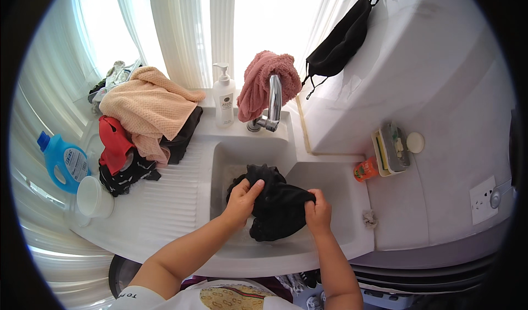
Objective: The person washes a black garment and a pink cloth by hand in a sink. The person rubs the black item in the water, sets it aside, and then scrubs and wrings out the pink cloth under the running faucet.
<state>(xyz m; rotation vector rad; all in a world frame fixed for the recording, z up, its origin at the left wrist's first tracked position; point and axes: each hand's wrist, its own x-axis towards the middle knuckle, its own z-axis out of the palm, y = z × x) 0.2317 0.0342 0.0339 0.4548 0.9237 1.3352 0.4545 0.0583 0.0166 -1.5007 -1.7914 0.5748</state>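
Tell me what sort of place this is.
Probably a home laundry corner. Both hands, left hand and right hand, grip a black garment in a white sink with a ribbed washboard side; a blue detergent bottle and piled clothes sit beside it.

Bare forearms; white short-sleeved shirt, yellowish chest print.

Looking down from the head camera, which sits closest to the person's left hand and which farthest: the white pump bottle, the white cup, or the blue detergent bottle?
From the left hand, which grips the black garment in the sink:
1. White pump bottle, behind the basin beside the tap.
2. White cup, out to the left on the drainboard.
3. Blue detergent bottle, farthest left, just beyond the cup.
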